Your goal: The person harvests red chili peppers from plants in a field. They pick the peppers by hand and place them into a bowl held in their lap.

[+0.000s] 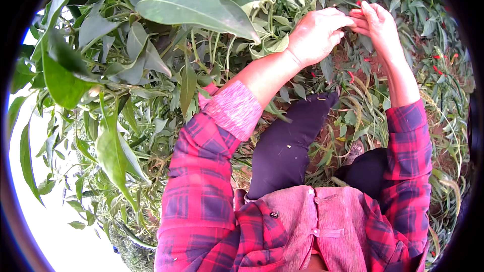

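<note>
My two hands meet at the upper right, above the chili pepper plants. My left hand (318, 35) reaches across with bent fingers, its fingertips pressed together against the fingers of my right hand; what they pinch is too small to make out. In my right hand (377, 24), the fingers are curled with the thumb raised, and a red chili pepper (357, 12) shows among them. More red tips appear just behind that thumb. Green leaves and stems surround both hands.
Large leaves (196, 10) hang close at the upper left. Several red chili peppers (437, 70) dot the foliage at right, and another red pepper (351, 76) lies below my hands. Dry grass heads (363, 88) stand beside my dark-trousered knee (292, 141).
</note>
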Demonstrator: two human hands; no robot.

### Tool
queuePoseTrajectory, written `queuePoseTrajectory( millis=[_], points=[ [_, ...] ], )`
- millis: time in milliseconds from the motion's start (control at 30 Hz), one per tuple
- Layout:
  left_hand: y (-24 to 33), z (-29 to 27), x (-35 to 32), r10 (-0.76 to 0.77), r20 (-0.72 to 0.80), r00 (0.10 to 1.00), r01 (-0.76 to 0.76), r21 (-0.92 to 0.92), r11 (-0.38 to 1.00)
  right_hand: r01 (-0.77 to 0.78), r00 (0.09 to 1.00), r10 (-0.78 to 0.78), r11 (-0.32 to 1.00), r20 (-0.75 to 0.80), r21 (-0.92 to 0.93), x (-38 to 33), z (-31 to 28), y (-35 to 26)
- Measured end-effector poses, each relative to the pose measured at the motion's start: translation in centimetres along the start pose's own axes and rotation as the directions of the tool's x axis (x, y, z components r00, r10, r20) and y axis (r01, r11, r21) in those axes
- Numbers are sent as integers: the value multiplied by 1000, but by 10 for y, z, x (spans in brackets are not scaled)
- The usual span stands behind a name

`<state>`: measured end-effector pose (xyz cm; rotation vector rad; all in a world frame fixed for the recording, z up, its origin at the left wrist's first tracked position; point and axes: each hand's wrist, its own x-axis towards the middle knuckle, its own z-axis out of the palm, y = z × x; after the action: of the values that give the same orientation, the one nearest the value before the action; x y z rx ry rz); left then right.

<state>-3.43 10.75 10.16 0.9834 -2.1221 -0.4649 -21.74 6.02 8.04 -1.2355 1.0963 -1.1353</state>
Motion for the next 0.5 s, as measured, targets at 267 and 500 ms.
queuePoseTrajectory(
  millis=[267, 500],
  points=[
    [62, -109, -92, -199, -586, 785, 102, -194, 976, 256, 859, -285, 959, 425, 125, -104, 94, -91],
    [111, -139, -145, -222, -828, 515, 3, -257, 966, 415, 700, -341, 909, 627, 32, -148, 189, -87]
  ],
)
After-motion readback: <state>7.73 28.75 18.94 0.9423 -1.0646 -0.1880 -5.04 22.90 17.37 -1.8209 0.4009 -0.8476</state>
